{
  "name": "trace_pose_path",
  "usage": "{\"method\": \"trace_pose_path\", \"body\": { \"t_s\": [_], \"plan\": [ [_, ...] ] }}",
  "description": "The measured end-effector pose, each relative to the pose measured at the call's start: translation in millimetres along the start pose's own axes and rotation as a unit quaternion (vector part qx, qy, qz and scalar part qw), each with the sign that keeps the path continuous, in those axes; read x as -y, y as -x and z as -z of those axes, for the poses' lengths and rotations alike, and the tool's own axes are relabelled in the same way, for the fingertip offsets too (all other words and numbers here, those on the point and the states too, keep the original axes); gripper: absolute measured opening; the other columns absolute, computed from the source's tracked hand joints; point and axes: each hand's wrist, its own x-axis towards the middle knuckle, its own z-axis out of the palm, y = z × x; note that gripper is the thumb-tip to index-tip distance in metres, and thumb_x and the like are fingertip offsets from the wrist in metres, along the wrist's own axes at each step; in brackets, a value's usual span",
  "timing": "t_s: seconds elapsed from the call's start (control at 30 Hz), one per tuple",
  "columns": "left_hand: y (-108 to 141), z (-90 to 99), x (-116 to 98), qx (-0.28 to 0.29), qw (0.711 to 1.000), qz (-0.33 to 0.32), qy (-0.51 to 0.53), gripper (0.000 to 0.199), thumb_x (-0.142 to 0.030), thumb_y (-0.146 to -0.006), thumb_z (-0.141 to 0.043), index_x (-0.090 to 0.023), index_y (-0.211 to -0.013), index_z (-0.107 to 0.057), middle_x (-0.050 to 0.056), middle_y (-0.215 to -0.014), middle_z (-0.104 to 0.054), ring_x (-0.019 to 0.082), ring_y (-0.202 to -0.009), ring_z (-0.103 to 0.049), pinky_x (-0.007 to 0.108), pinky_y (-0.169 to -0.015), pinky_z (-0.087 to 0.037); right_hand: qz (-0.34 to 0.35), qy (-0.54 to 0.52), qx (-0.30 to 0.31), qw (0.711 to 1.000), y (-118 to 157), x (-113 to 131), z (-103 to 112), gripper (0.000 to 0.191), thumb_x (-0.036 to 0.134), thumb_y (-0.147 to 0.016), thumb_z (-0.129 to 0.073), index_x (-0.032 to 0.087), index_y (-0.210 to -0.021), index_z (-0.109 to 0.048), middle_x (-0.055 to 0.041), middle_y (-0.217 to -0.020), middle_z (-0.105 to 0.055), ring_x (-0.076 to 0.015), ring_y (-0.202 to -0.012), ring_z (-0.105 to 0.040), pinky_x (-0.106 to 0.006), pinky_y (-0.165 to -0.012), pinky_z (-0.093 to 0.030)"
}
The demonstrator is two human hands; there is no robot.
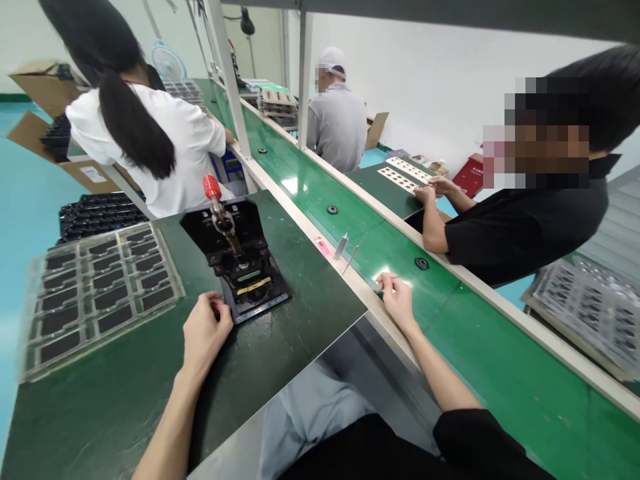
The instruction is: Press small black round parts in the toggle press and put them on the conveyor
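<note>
On the dark green table (310, 320), my left hand (207, 327) rests with curled fingers beside the base of a black clamp fixture (255, 287). The fixture has a red-tipped lever (212, 188) standing up and a yellow strip across its base. What my left hand holds, if anything, is hidden. My right hand (397, 297) is over the near edge of the green conveyor (450, 320), its fingers bent together; anything between them is too small to make out. A round black part (422, 264) lies on the belt beyond it, and another (333, 210) lies farther up.
A clear tray with dark pieces (107, 287) lies on the left of the table. Thin metal tools (341, 245) stand at the conveyor's near rail (295, 233). People sit at the left, the far side and the right; stacked trays (590, 313) are at the right.
</note>
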Motion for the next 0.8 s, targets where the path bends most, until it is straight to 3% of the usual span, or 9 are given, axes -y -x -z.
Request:
{"method": "trace_pose_path", "body": {
  "t_s": [0.07,0.13,0.2,0.33,0.53,0.6,0.67,0.8],
  "plan": [
    [1,-0.5,0,0.003,1.000,-0.002,0.000,0.022,-0.037,-0.079,-0.045,-0.023,-0.095,-0.053,0.009,-0.088,-0.070,0.027,-0.085,-0.072,0.035,-0.078,-0.055,-0.013,-0.021,-0.068,0.997,-1,1,3,0.052,0.057,-0.103,-0.038,0.021,-0.076,-0.063,-0.0083,-0.075,-0.071,-0.0202,-0.073,-0.068,-0.033,-0.071,-0.054],
    [1,-0.6,0,0.005,1.000,-0.003,-0.003,0.022,-0.037,-0.080,-0.045,-0.023,-0.096,-0.053,0.009,-0.089,-0.071,0.027,-0.086,-0.071,0.035,-0.078,-0.055,-0.005,-0.021,-0.097,0.995,-1,1,4,0.045,0.055,-0.101,-0.045,0.019,-0.089,-0.069,-0.0105,-0.086,-0.075,-0.0216,-0.083,-0.070,-0.034,-0.076,-0.055],
    [1,-0.7,0,0.007,1.000,-0.005,-0.006,0.023,-0.037,-0.081,-0.044,-0.023,-0.097,-0.053,0.010,-0.091,-0.071,0.027,-0.086,-0.072,0.036,-0.079,-0.055,0.004,-0.029,-0.090,0.995,-1,0,1,0.039,0.052,-0.098,-0.052,0.018,-0.103,-0.070,-0.0130,-0.102,-0.076,-0.0225,-0.093,-0.070,-0.034,-0.078,-0.055],
    [2,-1.1,-1,0.007,1.000,-0.008,-0.006,0.023,-0.037,-0.082,-0.043,-0.022,-0.096,-0.053,0.010,-0.091,-0.072,0.028,-0.086,-0.072,0.036,-0.078,-0.055,-0.020,-0.111,-0.062,0.992,-2,-3,-9,0.045,0.049,-0.089,-0.067,0.019,-0.122,-0.066,-0.0151,-0.123,-0.072,-0.0193,-0.092,-0.067,-0.033,-0.075,-0.057],
    [4,-2.0,-3,0.004,1.000,-0.012,0.000,0.021,-0.035,-0.082,-0.043,-0.022,-0.096,-0.053,0.010,-0.088,-0.071,0.027,-0.084,-0.072,0.036,-0.078,-0.055,-0.137,-0.271,-0.075,0.950,-13,-15,-7,0.035,0.041,-0.078,-0.072,0.019,-0.106,-0.071,-0.0101,-0.105,-0.075,-0.0143,-0.073,-0.064,-0.030,-0.066,-0.055],
    [5,-2.8,-3,0.005,1.000,-0.009,0.003,0.021,-0.034,-0.083,-0.043,-0.022,-0.097,-0.053,0.010,-0.087,-0.071,0.027,-0.083,-0.072,0.035,-0.078,-0.055,-0.127,-0.255,-0.048,0.957,-33,-20,-3,0.028,0.038,-0.076,-0.070,0.019,-0.097,-0.073,-0.0086,-0.098,-0.076,-0.0128,-0.067,-0.061,-0.027,-0.059,-0.050],
    [5,-4.2,-3,0.006,1.000,-0.008,0.004,0.021,-0.034,-0.083,-0.043,-0.022,-0.097,-0.053,0.010,-0.087,-0.072,0.026,-0.082,-0.072,0.035,-0.078,-0.055,-0.067,-0.177,-0.019,0.982,-66,-24,-5,0.024,0.037,-0.079,-0.064,0.018,-0.090,-0.074,-0.0081,-0.091,-0.076,-0.0125,-0.062,-0.057,-0.027,-0.056,-0.046],
    [3,-7.7,-2,0.001,1.000,-0.010,0.004,0.020,-0.033,-0.083,-0.044,-0.022,-0.096,-0.053,0.009,-0.086,-0.072,0.026,-0.080,-0.072,0.034,-0.076,-0.054,0.063,0.009,0.009,0.998,-148,-23,-35,0.034,0.039,-0.089,-0.053,0.014,-0.083,-0.076,-0.0091,-0.076,-0.074,-0.0151,-0.059,-0.054,-0.033,-0.062,-0.048]
  ]
}}
